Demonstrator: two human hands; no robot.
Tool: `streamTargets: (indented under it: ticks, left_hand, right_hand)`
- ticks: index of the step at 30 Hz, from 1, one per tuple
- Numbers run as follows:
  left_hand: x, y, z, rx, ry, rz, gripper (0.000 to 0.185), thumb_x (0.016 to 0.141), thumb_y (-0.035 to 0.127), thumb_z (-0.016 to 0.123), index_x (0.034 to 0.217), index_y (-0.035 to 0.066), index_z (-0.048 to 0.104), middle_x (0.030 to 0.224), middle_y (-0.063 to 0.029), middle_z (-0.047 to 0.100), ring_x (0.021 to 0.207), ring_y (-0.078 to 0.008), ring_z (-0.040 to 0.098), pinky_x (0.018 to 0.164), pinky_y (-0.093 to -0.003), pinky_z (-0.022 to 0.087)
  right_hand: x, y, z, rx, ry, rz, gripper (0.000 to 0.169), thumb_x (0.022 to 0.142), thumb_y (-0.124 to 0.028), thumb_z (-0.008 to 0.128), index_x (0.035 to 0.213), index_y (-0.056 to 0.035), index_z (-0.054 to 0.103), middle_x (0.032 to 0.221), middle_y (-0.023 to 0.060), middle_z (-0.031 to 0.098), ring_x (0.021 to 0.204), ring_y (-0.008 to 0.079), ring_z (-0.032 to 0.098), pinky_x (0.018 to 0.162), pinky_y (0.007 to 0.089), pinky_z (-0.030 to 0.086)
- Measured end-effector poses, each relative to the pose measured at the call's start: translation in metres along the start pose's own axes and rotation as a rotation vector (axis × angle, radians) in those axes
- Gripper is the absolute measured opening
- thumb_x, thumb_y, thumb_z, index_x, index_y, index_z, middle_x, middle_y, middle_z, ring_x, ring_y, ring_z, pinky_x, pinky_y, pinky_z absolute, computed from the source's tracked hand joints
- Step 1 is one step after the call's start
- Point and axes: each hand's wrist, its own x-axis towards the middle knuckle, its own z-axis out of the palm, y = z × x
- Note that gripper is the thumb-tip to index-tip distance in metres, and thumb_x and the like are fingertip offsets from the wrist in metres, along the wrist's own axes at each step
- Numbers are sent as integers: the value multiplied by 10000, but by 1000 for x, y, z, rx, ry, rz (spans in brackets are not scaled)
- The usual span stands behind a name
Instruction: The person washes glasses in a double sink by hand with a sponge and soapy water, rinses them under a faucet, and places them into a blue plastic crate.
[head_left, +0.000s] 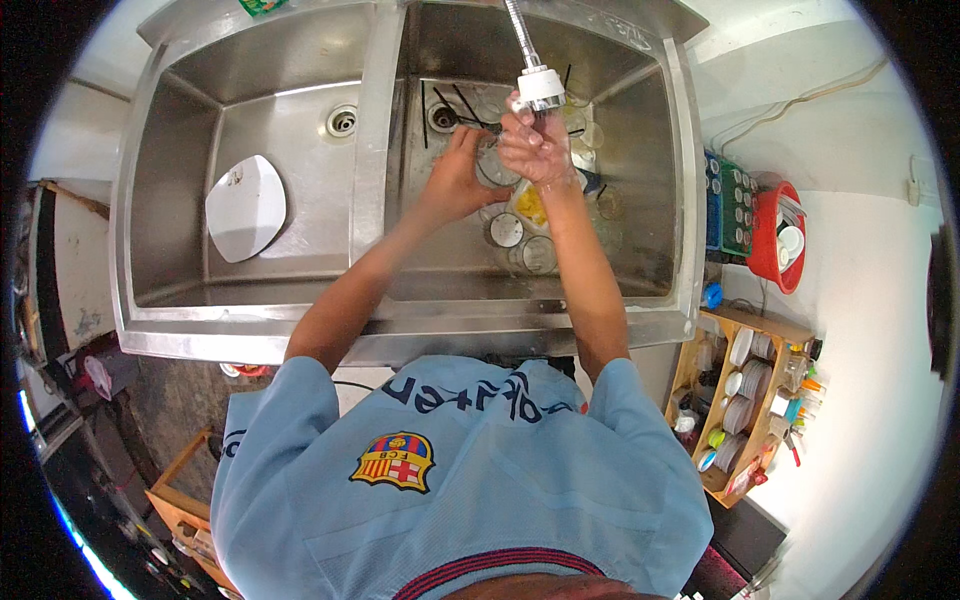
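Observation:
My left hand is in the right sink basin, thumb and fingers spread beside a clear glass. Whether it grips that glass, I cannot tell. Directly below the white and chrome faucet head, my right hand is wet, with its fingers curled. The faucet and water blur hide whether it holds anything. Partly under my right wrist is a container with yellow food scraps. Nearer to me are a round whitish-topped item and another clear glass. Dark straws lie near the drain.
A white plate lies in the left basin, beyond the steel divider. To the right are bottle crates, a red basin of dishes and a wooden rack with stacked plates. The flexible faucet neck hangs over the right basin.

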Motion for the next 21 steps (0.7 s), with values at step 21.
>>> streamTargets:
  ticks: [21]
  left_hand:
    - [-1, -3, 0, -25, 9, 38, 775, 572, 201, 888, 1190, 8, 462, 1157, -158, 494, 1095, -329, 547, 930, -391, 488]
  right_hand:
    - [-2, -25, 3, -375, 584, -536, 343, 956, -425, 507, 1020, -98, 588, 801, 64, 609, 627, 173, 600, 503, 294, 472]
